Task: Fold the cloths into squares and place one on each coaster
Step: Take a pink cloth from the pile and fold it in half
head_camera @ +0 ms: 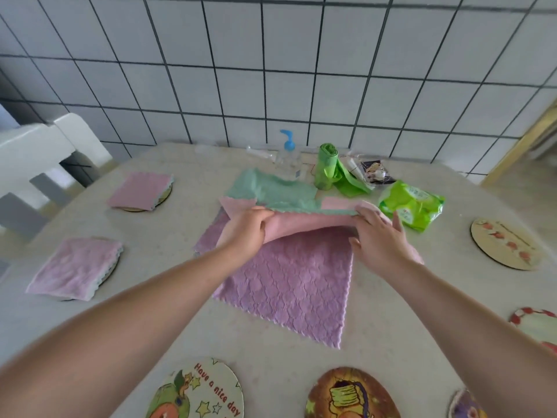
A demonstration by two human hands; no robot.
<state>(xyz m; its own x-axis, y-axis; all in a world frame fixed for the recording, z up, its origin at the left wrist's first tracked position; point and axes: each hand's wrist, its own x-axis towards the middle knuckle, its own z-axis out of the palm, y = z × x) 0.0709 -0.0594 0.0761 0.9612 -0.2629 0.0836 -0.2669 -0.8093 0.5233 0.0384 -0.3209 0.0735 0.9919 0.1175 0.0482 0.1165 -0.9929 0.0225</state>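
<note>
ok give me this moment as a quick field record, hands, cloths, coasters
left hand: grips far edge of pink cloth
right hand: holds same edge, other end
cloth underneath: purple cloth, flat on table
green cloth: unfolded, behind the pink one
coasters covered: two on the left, each under a folded pink cloth
bare coasters: at least five, e.g. far right coaster
clutter: pump bottle, wipes pack

Two folded cloths (141,190) lie on coasters (508,243) left of the unfolded cloth (289,291).
</note>
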